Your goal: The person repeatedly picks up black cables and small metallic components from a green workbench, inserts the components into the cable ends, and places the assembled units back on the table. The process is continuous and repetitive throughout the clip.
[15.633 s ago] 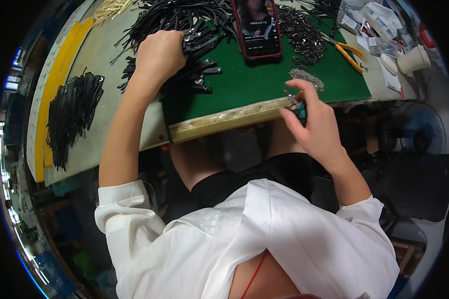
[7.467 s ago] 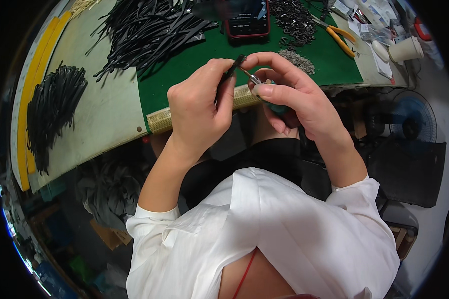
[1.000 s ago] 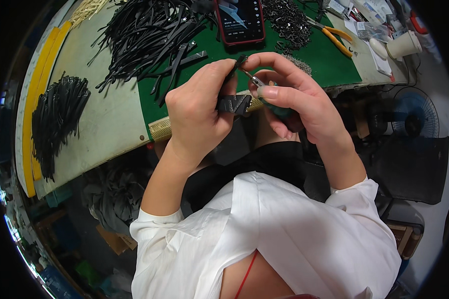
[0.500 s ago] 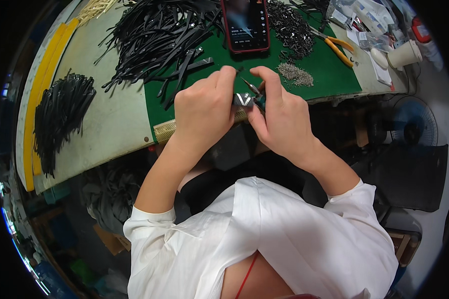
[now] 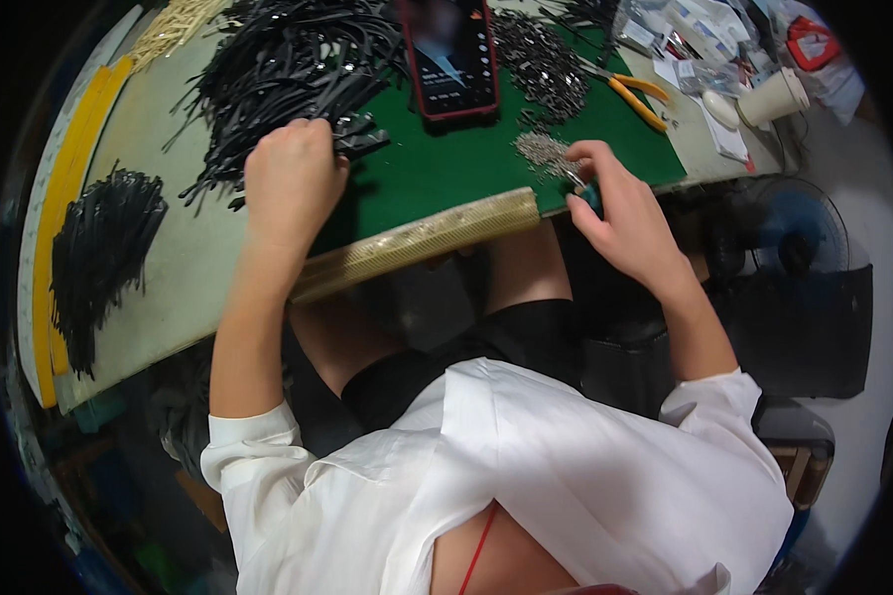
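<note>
My left hand (image 5: 293, 183) is curled closed at the near edge of a large tangled pile of black straps (image 5: 298, 59); its fingertips are hidden beneath it. A flat dark strap end (image 5: 365, 141) pokes out beside its knuckles. In my right hand (image 5: 627, 213) is a small pointed tool (image 5: 590, 195) with a teal handle, gripped between thumb and fingers. Its metal tip is beside a little heap of tiny silvery pieces (image 5: 543, 151) on the green mat (image 5: 407, 174).
A phone (image 5: 449, 59) in a red case lies past the mat's middle. Right of it are a heap of small dark metal parts (image 5: 546, 64) and yellow-handled pliers (image 5: 637, 104). A gold-patterned roll (image 5: 427, 233) lines the front edge. More black straps (image 5: 109, 253) lie left; a white cup (image 5: 774, 99) stands far right.
My hands have parted from the mat's middle, where they held a dark strap end with a light mark. The left went to the strap pile; the right moved rightward with the tool.
</note>
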Motion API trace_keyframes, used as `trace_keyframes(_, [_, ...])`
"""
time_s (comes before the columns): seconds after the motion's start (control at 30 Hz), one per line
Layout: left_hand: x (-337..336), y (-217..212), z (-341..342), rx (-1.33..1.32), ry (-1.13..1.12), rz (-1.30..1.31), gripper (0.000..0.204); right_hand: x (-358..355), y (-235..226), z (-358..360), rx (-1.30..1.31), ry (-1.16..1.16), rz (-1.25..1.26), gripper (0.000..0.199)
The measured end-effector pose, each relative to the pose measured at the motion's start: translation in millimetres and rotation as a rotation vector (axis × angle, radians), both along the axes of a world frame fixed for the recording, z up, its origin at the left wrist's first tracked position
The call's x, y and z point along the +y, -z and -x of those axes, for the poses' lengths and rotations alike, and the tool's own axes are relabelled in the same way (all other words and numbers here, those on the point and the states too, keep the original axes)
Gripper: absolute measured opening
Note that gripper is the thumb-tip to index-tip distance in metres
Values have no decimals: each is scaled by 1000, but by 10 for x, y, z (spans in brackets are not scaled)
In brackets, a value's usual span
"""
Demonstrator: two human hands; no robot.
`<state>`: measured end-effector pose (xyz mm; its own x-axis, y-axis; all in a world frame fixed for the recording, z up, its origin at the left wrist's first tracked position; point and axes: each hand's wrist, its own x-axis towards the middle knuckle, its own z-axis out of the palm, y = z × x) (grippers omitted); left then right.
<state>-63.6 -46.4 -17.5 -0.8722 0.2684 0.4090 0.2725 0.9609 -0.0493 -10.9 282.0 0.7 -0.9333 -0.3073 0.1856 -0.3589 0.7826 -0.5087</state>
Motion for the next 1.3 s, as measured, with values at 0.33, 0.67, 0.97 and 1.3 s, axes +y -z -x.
trace_keyframes(0.33, [63, -208, -188, -106, 168, -574, 29, 0, 15, 130, -72, -131, -200, 26])
trace_keyframes(0.67, [202, -239, -459, -342, 335, -1079, 32, -56, -10, 160, -85, -108, -274, 25])
trace_keyframes(0.97, [228, -219, -504, -238, 383, -1035, 35, -145, -40, 239, -98, -132, -325, 28])
trace_keyframes(1.3, [396, -143, -679, -216, 322, -1056, 16, -254, -83, 267, 5, -243, -200, 35])
